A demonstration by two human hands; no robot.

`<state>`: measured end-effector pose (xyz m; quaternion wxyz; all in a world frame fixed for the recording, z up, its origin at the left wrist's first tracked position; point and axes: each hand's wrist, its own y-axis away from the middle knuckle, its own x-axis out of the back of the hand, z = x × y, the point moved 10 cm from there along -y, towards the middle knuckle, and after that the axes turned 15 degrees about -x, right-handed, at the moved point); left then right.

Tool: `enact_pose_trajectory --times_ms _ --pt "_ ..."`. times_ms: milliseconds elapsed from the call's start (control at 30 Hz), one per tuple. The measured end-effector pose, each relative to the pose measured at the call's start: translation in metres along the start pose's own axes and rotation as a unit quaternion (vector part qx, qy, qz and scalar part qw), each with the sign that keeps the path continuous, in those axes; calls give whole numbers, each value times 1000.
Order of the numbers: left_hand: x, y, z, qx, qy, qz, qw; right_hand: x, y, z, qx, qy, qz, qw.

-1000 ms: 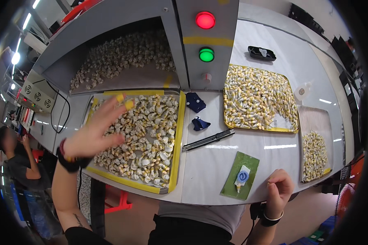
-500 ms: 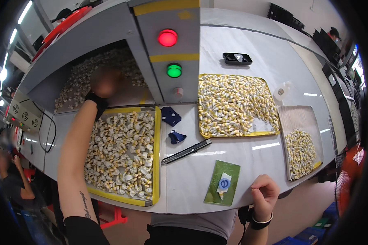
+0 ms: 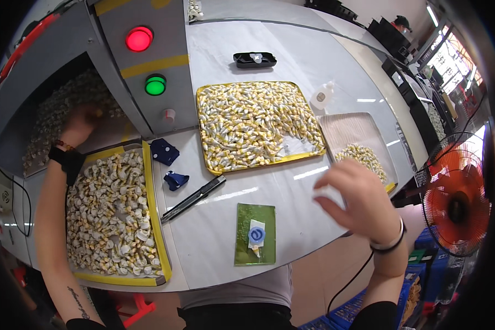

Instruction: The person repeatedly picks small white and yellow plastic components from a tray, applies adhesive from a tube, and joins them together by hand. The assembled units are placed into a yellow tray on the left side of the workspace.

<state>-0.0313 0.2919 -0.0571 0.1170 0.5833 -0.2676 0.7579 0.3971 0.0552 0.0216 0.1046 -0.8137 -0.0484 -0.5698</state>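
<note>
Left hand (image 3: 81, 122) reaches deep into the grey hopper (image 3: 49, 110), fingers curled among the pile of small cream pieces (image 3: 58, 104) (whether it grips any, I cannot tell). Right hand (image 3: 357, 201) hovers empty, fingers loosely spread, above the white counter (image 3: 291, 192), near a green mat (image 3: 255, 234). Yellow-rimmed trays (image 3: 148, 181) of pieces flank a black knife (image 3: 192, 199); an orange fan (image 3: 456, 206) stands right.

A white table (image 3: 291, 49) carries three trays (image 3: 257, 125), a green mat (image 3: 255, 234) and a knife (image 3: 193, 198).
</note>
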Motion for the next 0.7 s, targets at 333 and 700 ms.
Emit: enact_pose_trajectory --times_ms 333,700 --pt "-8 2 -20 27 65 14 997 -74 -101 47 -9 -7 -63 998" --pt "-20 9 -22 104 71 -47 991 -13 -46 34 -66 -175 -32 982"
